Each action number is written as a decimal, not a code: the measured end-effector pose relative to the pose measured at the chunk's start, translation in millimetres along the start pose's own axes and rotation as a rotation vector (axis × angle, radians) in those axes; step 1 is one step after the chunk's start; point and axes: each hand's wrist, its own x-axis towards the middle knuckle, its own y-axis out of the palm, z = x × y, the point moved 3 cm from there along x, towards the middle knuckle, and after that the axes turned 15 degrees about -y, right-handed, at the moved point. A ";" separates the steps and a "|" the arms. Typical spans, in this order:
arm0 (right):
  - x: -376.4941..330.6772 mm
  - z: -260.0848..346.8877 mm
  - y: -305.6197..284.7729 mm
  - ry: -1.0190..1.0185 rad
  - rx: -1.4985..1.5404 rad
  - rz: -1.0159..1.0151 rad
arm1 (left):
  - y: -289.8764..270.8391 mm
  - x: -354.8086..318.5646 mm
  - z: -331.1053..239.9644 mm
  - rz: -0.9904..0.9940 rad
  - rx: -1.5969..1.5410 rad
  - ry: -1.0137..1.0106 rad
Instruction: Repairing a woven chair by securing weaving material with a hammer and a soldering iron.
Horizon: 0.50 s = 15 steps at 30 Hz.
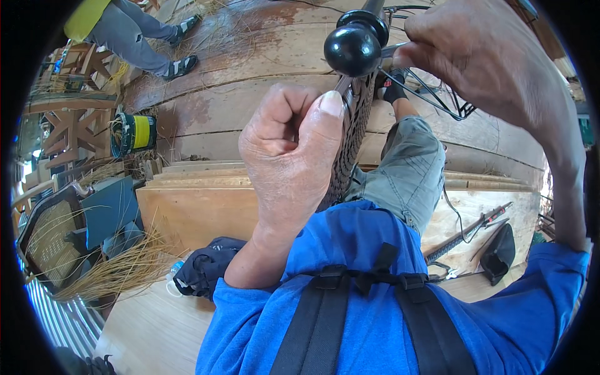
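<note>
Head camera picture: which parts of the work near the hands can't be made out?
- Head view: what the left hand pinches is hidden by its own thumb and curled fingers.
- The woven panel is seen edge-on, so its pattern is unclear.
- The right hand covers whatever it grips behind the black knob.

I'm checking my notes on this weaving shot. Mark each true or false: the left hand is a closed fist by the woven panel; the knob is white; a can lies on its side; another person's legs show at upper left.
1. The left hand is a closed fist by the woven panel: true.
2. The knob is white: false, it is black.
3. The can lies on its side: true.
4. Another person's legs show at upper left: true.
5. The right hand rests on the floor: false, it is raised near the knob.
</note>
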 end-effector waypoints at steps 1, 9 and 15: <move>1.1 -0.8 -1.8 0.003 0.026 0.057 | -0.3 -0.3 0.0 -0.001 -0.025 -0.032; -9.9 -7.8 -13.2 -0.067 0.127 -0.017 | 5.8 2.7 2.3 0.029 -0.074 -0.068; 12.7 -5.2 -0.2 -0.071 0.033 0.126 | 0.0 -1.2 3.0 -0.039 -0.011 -0.034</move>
